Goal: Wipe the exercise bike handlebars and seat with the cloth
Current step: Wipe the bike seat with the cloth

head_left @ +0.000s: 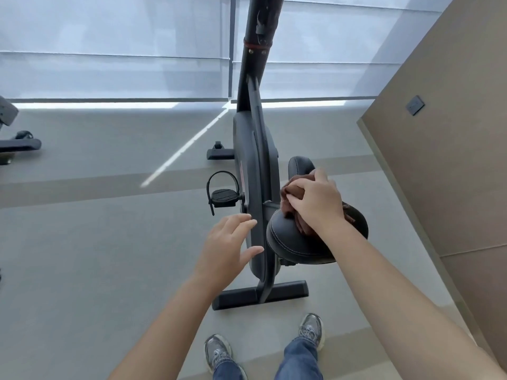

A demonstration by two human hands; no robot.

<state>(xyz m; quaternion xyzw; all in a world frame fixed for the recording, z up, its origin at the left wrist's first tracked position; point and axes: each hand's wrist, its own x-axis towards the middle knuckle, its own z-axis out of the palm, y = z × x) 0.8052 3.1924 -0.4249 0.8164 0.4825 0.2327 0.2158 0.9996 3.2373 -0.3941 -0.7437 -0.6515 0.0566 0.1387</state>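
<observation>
Below you, on the grey floor (pixel 96 242), the black exercise bike (pixel 252 160) stands lengthwise. Its post (pixel 260 37) rises toward the pale window blinds (pixel 109 37), and a tan wall (pixel 452 160) runs along your right. The bike's rear foot bar (pixel 274 294) lies just ahead of your grey shoes (pixel 218 352). Nearest you on the bike is the black seat (pixel 296 242), stitched along its edge, to the right of the frame. Your right hand (pixel 315 204) rests on top of the seat with its fingers curled down around the bunched brown cloth (pixel 290 192), pressing it against the seat's far part; folds of cloth spill out on both sides of the hand. Your left hand (pixel 227 245) hovers left of the seat, beside the frame, fingers straight and slightly spread, holding nothing; you cannot tell whether the fingertips touch the frame. A strapped pedal (pixel 223 194) sticks out on the bike's left side, beyond your left hand
</observation>
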